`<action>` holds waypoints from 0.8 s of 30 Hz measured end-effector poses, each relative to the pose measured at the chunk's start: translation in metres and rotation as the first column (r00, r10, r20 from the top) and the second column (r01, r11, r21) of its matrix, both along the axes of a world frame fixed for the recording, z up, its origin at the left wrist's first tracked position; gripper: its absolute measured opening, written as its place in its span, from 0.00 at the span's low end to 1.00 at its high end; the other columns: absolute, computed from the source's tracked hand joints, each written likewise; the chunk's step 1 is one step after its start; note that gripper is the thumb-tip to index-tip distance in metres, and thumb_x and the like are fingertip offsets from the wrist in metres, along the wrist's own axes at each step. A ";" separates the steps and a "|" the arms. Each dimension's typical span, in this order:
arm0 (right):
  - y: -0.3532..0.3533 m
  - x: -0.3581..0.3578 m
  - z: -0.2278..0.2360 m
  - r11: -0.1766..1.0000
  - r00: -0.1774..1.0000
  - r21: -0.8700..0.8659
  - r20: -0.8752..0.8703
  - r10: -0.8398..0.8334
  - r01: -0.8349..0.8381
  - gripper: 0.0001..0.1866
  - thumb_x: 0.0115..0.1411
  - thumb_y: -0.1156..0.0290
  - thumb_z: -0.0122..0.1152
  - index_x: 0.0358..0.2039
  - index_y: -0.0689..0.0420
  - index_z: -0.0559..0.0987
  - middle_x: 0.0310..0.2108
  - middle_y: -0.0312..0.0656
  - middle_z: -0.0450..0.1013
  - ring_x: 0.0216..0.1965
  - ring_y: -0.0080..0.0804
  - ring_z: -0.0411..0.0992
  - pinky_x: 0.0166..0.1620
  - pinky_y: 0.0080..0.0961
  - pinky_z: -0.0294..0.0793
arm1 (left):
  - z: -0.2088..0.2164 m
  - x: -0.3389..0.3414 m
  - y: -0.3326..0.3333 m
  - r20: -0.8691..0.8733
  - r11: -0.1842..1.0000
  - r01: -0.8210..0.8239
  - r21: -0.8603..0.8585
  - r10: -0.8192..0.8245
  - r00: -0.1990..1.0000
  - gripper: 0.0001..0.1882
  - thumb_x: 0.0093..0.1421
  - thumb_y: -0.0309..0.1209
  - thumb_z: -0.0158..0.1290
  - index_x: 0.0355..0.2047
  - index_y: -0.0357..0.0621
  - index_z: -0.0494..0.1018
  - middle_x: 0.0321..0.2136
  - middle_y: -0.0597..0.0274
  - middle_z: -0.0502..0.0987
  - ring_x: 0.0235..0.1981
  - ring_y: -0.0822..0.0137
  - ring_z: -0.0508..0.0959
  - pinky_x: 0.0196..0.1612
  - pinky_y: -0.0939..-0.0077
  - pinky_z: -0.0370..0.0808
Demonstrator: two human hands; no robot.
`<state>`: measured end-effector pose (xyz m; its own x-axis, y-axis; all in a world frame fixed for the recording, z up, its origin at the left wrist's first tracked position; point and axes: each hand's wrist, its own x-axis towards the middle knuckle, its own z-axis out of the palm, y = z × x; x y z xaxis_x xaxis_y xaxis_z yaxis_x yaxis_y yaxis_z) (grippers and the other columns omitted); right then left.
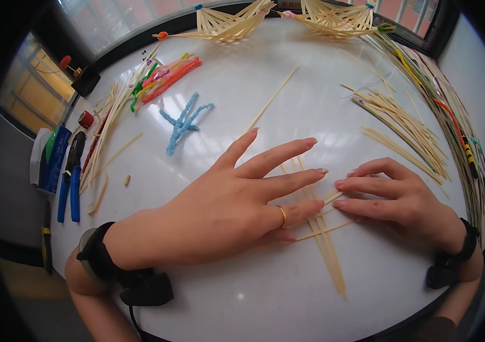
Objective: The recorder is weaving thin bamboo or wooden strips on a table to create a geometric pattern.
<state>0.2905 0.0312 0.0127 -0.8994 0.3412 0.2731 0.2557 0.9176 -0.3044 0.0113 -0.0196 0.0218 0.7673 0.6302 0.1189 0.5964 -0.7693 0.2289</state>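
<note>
Several pale, thin bamboo strips cross each other on the white table in front of me, forming a small lattice. My left hand lies over its left part with fingers spread, little finger and ring finger resting on the strips and hiding some crossings. From the right, my right hand has its fingertips closed on the end of a crosswise strip. Its thumb is partly hidden behind the fingers. Beyond my left hand, a single strip points away across the table.
Loose strips lie at the right, beside long reeds along the edge. Light blue fuzzy stems and coloured ones lie back left. Blue-handled pliers are at the left. Two woven pieces stand at the back.
</note>
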 end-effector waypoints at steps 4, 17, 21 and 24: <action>0.001 -0.005 -0.001 1.000 1.000 -0.014 -0.009 -0.012 0.012 0.14 0.53 0.73 0.66 0.42 0.54 0.82 0.48 0.42 0.76 0.47 0.41 0.72 0.47 0.32 0.76 | -0.012 -0.008 0.005 -0.033 0.999 0.032 0.021 -0.031 0.999 0.26 0.56 0.36 0.58 0.56 0.68 0.71 0.64 0.72 0.64 0.69 0.55 0.55 0.64 0.35 0.49; -0.007 -0.019 -0.003 1.000 0.995 0.017 -0.101 0.004 -0.002 0.08 0.46 0.75 0.69 0.27 0.57 0.78 0.26 0.37 0.72 0.28 0.33 0.72 0.27 0.26 0.72 | -0.015 -0.010 0.007 0.019 0.993 0.121 0.003 -0.121 0.992 0.21 0.60 0.34 0.50 0.54 0.68 0.73 0.59 0.79 0.70 0.66 0.57 0.62 0.65 0.41 0.54; -0.007 -0.020 -0.002 1.000 0.994 0.007 -0.106 -0.018 0.018 0.08 0.47 0.76 0.68 0.27 0.58 0.77 0.25 0.38 0.71 0.26 0.34 0.71 0.26 0.27 0.72 | -0.016 -0.010 0.008 0.032 0.991 0.132 0.003 -0.133 0.991 0.20 0.59 0.33 0.51 0.52 0.66 0.74 0.59 0.78 0.70 0.66 0.57 0.62 0.64 0.45 0.60; -0.005 -0.022 -0.002 1.000 0.993 0.001 -0.117 -0.025 0.025 0.08 0.47 0.76 0.68 0.27 0.59 0.77 0.24 0.39 0.70 0.27 0.35 0.71 0.27 0.27 0.72 | -0.015 -0.009 0.011 0.022 0.990 0.144 0.009 -0.144 0.989 0.20 0.59 0.32 0.52 0.52 0.66 0.74 0.59 0.77 0.71 0.65 0.57 0.63 0.63 0.46 0.61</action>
<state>0.2688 0.0261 0.0105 -0.8524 0.3624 0.3770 0.2415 0.9122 -0.3310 0.0019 -0.0089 0.0066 0.8470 0.5125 0.1411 0.4743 -0.8485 0.2348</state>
